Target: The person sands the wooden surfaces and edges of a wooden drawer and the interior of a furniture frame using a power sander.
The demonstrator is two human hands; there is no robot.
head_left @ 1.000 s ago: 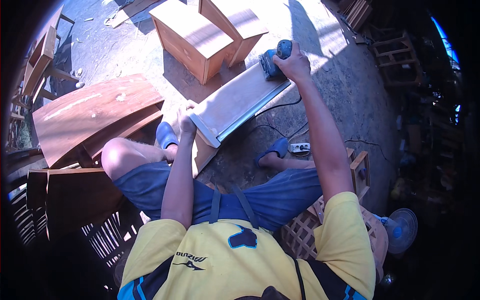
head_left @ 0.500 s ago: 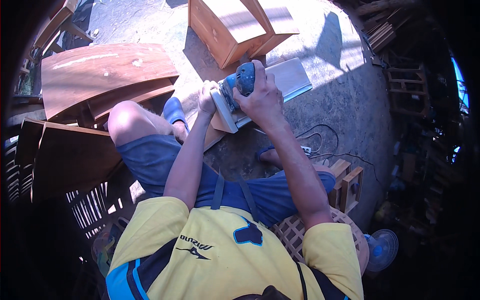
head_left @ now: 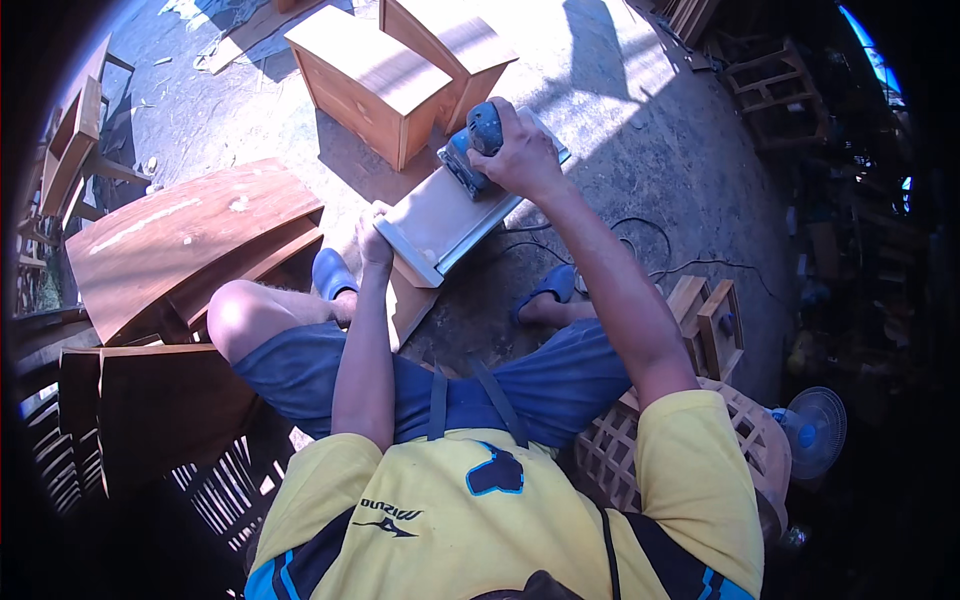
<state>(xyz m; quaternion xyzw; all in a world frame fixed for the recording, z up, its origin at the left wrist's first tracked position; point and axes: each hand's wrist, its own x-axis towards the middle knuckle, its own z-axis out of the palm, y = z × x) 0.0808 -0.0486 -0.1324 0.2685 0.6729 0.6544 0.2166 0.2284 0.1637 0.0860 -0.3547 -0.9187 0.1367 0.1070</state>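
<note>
The blue sander (head_left: pixel 484 128) is gripped from above by its rounded top in the right hand (head_left: pixel 527 162) and set on the upper face of the pale wooden drawer-like piece (head_left: pixel 435 215), about midway along, near its left long edge. The left corner of its near end strip (head_left: pixel 410 254) is clasped by the left hand (head_left: pixel 374 243). The wood is judged stiff, fairly light and best held by that strip. Lettering is printed on the yellow shirt (head_left: pixel 440 545); none can be read on the sander.

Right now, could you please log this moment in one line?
right grip: sander | left grip: board end | sander: on board
</note>
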